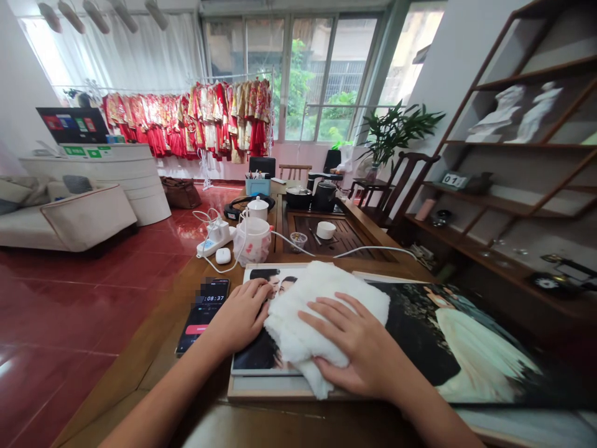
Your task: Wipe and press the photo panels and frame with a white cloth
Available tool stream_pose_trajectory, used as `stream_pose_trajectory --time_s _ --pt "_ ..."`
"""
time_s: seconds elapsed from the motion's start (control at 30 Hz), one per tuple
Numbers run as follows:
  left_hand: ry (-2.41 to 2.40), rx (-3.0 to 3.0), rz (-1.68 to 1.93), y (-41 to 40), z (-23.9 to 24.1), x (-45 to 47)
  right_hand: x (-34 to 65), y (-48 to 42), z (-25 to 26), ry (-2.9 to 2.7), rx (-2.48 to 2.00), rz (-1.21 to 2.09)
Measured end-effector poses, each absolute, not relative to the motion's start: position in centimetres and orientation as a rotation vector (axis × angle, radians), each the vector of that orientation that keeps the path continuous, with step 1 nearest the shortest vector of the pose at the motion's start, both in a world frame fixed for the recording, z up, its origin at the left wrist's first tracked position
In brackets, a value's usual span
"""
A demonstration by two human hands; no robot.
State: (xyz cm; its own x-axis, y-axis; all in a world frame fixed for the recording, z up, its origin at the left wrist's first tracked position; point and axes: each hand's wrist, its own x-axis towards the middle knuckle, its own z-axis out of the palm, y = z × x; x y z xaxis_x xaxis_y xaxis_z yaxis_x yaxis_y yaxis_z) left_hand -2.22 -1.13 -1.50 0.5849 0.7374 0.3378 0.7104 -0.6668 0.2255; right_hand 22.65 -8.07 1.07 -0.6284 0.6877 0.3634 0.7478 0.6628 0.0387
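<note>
My right hand (359,342) lies over a folded white towel (293,330), its fingers spread across the top and the thumb holding the lower folds. Under the towel is a framed photo print (254,358) of two people, mostly covered by the cloth. My left hand (245,311) rests on the left part of this print, fingers stretched out and touching its surface beside the towel. To the right lies a larger dark photo print (410,336) showing a pale gown. A phone (203,317) with a timer on its screen sits just left of my left hand.
Behind the prints stand a plastic-lined bin (252,239), a white lidded mug (257,208), a power strip (214,242) and a white cup (326,230) on a tea tray (354,239). A white cable (349,250) crosses the table. Shelves (513,149) rise at right.
</note>
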Motion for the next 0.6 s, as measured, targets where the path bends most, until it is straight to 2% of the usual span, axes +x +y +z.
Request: stream_pose_trajectory --time_s 0.27,0.6 --pt "1.241 2.731 0.661 -1.2 -1.3 -2.2 24.0 -6.9 0.9 -2.400 -1.391 -0.431" --pt "1.249 2.737 0.648 -1.2 -1.5 -2.3 23.2 -7.8 1.1 -2.562 -1.154 -0.271"
